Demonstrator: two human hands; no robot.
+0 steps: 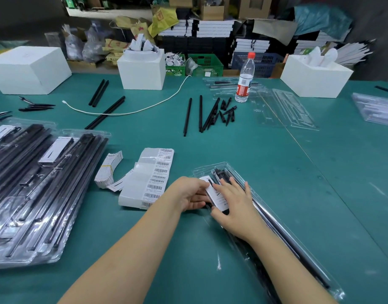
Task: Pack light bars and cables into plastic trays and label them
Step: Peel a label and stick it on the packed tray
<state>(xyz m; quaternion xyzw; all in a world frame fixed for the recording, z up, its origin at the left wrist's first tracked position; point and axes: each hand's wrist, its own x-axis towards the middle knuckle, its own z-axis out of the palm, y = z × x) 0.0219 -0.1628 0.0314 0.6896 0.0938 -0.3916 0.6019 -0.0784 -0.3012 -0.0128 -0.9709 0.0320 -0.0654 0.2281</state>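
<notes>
From the head camera, a clear plastic tray (pixel 276 224) holding black light bars (pixel 294 244) lies diagonally on the green table (pixel 276 161). The left hand (pixel 188 194) pinches the white label card (pixel 217 196) at its left edge, while the right hand (pixel 234 205) presses flat, fingers straight, on the card. Barcode sticker sheets (pixel 153 178) lie just left; 2 stacks of filled trays (pixel 35 189) sit far left.

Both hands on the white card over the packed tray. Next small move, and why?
Probably press the white card flat into the clear tray. The right hand lies on it with straight fingers, the left hand holds its left edge, and it sits over the light bars, apparently not yet seated.
</notes>
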